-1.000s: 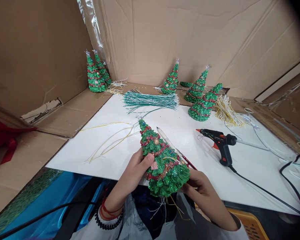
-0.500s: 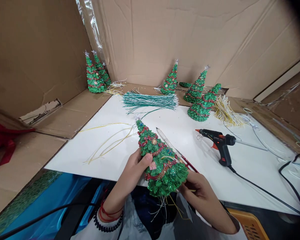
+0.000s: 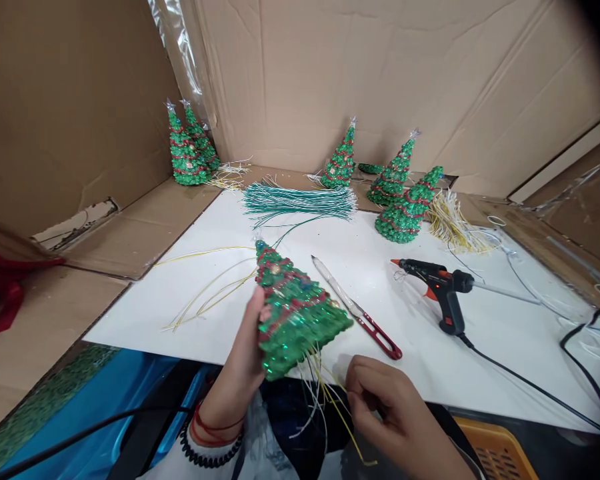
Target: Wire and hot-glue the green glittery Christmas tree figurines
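I have the left hand (image 3: 245, 340) wrapped around the glittery green tree (image 3: 297, 313), tilted over the near edge of the white board (image 3: 145, 320) — loose wires (image 3: 325, 387) trail from its base. The right hand (image 3: 383, 403) curls just beside them — I cannot tell whether it pinches one.

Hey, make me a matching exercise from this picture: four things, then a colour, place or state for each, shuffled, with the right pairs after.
1. Glue gun
2. Snips
3. Green wire bundle
4. Left hand

A. Red-handled
B. Holding a tilted tree
C. Black with an orange tip
D. Along the white tabletop's back edge

Pairs: 1-C, 2-A, 3-D, 4-B
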A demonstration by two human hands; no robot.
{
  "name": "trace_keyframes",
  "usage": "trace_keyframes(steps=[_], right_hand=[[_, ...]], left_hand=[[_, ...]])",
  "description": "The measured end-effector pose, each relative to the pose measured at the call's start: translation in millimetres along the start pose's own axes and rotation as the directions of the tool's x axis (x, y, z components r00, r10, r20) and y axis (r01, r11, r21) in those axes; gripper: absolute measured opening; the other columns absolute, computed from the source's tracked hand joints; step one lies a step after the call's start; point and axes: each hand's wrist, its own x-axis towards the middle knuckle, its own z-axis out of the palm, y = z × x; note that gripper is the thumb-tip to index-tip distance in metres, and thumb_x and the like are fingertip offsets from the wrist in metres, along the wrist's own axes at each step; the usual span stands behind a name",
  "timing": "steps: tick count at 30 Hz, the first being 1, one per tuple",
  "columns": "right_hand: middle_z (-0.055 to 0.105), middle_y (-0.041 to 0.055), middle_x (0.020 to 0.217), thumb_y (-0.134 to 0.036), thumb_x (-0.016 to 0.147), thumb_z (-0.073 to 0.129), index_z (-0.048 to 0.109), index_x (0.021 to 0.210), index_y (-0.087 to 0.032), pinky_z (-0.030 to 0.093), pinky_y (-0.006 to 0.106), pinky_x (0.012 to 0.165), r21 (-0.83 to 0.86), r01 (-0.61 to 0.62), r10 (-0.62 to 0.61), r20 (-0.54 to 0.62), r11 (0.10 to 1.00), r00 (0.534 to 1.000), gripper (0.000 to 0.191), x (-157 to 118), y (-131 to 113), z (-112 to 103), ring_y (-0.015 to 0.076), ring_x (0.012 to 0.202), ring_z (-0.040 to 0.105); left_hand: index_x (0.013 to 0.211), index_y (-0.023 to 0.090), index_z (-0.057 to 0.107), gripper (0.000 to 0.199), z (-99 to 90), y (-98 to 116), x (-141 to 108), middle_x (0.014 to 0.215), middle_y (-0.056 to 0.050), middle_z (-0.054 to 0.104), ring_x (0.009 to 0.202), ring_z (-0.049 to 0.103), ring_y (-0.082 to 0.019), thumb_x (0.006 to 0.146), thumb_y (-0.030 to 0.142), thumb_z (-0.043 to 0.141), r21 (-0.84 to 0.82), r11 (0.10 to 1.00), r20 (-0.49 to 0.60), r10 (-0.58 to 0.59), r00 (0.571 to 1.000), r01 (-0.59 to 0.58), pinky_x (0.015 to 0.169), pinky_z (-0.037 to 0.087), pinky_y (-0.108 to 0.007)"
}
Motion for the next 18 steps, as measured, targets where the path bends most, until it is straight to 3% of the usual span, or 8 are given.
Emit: trace_keyframes(steps=[7,13,18], right_hand=[[0.048,-0.0015,0.069,-0.015,0.089,0.044,0.034,0.07,-0.025,0.031,0.027,0.058,-0.02,-0.027,0.029,0.064,0.999,0.998,0.024,2.0,-5.1,-0.4,0.0156,0.064,0.047],[0.047,-0.0023,0.068,-0.013,0.084,0.047,0.033,0.069,-0.025,0.03,0.027,0.059,0.005,0.014,-0.014,0.041,1.0,0.999,0.023,2.2,1.1,1.1,0.0152,0.064,0.047],[0.049,-0.0018,0.069,-0.018,0.088,0.048,0.039,0.069,-0.024,0.031,0.027,0.059,0.028,-0.003,0.002,0.061,1.0,0.998,0.022,-0.6,1.8,-0.2,0.0151,0.065,0.048]], left_hand=[[0.087,0.025,0.08,0.047,2.3,7.8,4.1,0.1,-0.005,0.084,0.123,0.07,-0.035,0.066,0.067,0.085,-0.032,0.999,-0.067,0.025,0.997,-0.027,0.11,0.055,-0.045],[0.087,0.028,0.079,0.046,4.0,6.4,1.8,0.086,0.0,0.084,0.125,0.07,-0.033,0.064,0.067,0.086,0.005,0.998,-0.087,0.057,0.995,-0.057,0.112,0.053,-0.042],[0.089,0.026,0.078,0.047,2.0,7.1,2.0,0.088,-0.003,0.083,0.125,0.069,-0.034,0.07,0.069,0.082,0.022,0.999,-0.067,0.033,0.997,-0.031,0.109,0.054,-0.042]])
